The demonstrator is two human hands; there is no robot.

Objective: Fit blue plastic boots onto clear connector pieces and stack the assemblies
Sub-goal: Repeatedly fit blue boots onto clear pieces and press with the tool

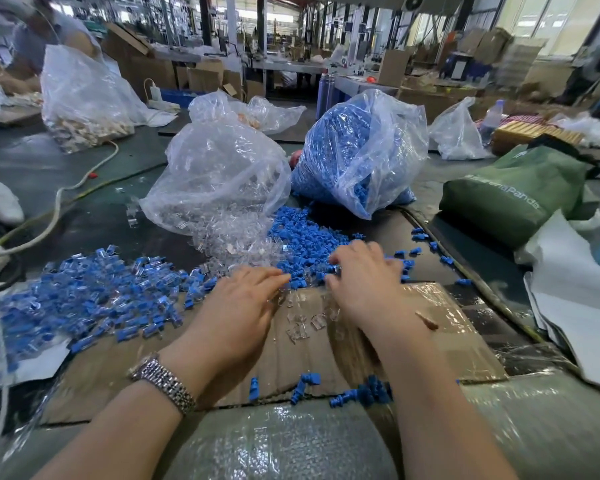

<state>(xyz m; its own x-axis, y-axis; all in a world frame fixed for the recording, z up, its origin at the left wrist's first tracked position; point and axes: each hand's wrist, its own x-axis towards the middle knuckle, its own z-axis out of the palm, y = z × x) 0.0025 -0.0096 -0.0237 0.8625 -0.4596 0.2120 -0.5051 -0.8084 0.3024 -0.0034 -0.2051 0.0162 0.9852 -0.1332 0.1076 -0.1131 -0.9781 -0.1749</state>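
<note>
1. Both hands reach forward over the cardboard sheet point(291, 355) into the loose parts. The left hand point(238, 303) lies palm down with fingers stretched toward the clear connector pieces point(236, 244). The right hand point(364, 275) has its fingertips buried among the blue boots point(305, 237). Whether either hand already pinches a part I cannot tell, since the fingertips are hidden by the pile.

2. The boots and connectors spill from two open plastic bags — the clear-parts bag point(219, 168) and the blue-parts bag point(361, 150) — and mingle where the hands work. A blind grab there could bring up two pieces at once, or the wrong kind.

3. Finished assemblies point(94, 292) lie heaped on the left, just beside the left forearm. A careless sweep of that arm could scatter them or push them back into the raw stock.

4. A few clear connectors point(302, 323) rest on the cardboard between the wrists, and stray boots point(361, 393) sit at its near edge — both are easily knocked off the bench by the forearms.

5. Clear pieces are hard to see against glossy plastic wrap, so a boot could go on skewed or half-seated unnoticed.
</note>
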